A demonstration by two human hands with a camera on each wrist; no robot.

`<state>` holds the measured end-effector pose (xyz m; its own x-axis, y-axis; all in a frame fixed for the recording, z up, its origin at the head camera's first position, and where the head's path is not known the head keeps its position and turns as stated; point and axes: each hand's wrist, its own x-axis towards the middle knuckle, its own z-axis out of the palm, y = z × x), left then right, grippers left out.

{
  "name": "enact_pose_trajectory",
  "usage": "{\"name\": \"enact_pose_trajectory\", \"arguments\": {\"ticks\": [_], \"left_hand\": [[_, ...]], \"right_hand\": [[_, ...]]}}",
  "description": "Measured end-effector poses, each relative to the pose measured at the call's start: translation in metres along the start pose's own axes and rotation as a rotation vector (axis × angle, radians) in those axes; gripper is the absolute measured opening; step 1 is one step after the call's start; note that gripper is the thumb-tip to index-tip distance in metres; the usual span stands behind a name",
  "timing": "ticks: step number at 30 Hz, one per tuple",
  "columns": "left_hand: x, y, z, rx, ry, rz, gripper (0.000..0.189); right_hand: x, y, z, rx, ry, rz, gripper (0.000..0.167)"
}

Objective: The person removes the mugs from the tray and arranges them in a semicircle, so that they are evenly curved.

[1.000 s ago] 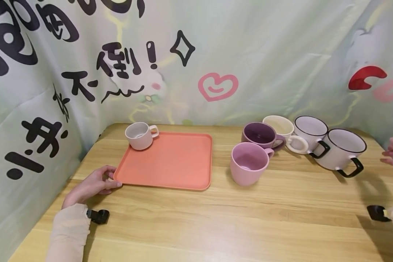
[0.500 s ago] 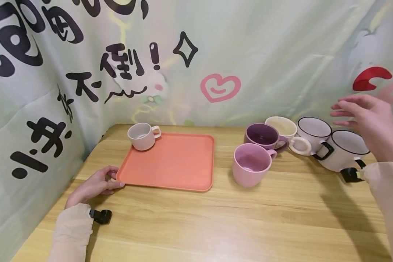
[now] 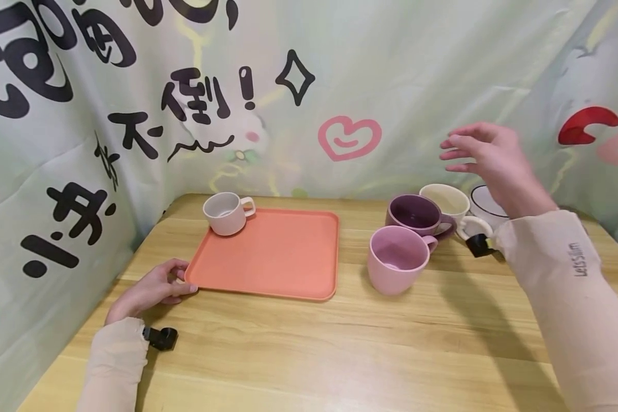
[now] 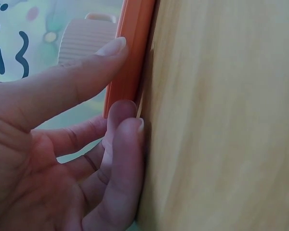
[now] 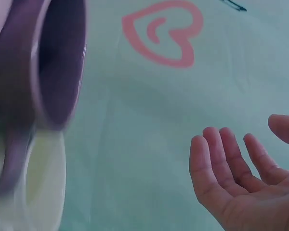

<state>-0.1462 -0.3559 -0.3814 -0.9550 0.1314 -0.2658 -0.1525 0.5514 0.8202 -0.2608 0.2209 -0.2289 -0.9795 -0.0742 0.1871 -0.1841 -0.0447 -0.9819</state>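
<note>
At the near left corner of an orange tray (image 3: 268,252), my left hand (image 3: 151,289) grips the edge. The left wrist view shows the thumb (image 4: 108,50) against the tray's side, with curled fingers (image 4: 127,154) by its corner. A small pale grey mug (image 3: 225,214) stands on the tray's far left corner. My right hand (image 3: 489,160) hangs in the air over the mugs at the right, fingers loosely bent and holding nothing. Nearest below it are a cream mug (image 3: 445,197) and a dark purple mug (image 3: 414,212). In front stands a pink mug (image 3: 397,260).
A white mug with a dark rim (image 3: 486,203) is partly hidden by my right forearm; another dark-rimmed white mug behind the sleeve is almost wholly covered. A printed cloth (image 3: 412,74) hangs behind the wooden table (image 3: 309,349) and along its left side.
My right hand has come in from the right edge, moving left and up over the white mugs toward the cream and purple ones. The left hand keeps its hold on the tray.
</note>
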Motion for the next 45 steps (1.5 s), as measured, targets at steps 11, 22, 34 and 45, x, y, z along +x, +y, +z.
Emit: {"name": "enact_pose_trajectory", "arguments": {"ticks": [11, 22, 34, 45], "left_hand": [[0.001, 0.002, 0.001, 0.0, -0.001, -0.002, 0.065], [0.002, 0.003, 0.0, 0.012, -0.011, 0.004, 0.061], [-0.001, -0.001, 0.002, 0.029, 0.006, -0.017, 0.063], [-0.001, 0.001, 0.0, 0.024, 0.005, -0.011, 0.063]], "right_hand": [[0.018, -0.008, 0.052, -0.151, -0.08, 0.096, 0.032], [0.025, -0.008, 0.09, -0.135, -0.141, 0.178, 0.031], [0.033, 0.008, 0.138, -0.135, -0.211, 0.215, 0.037], [0.034, 0.017, 0.172, -0.102, -0.258, 0.255, 0.025]]}}
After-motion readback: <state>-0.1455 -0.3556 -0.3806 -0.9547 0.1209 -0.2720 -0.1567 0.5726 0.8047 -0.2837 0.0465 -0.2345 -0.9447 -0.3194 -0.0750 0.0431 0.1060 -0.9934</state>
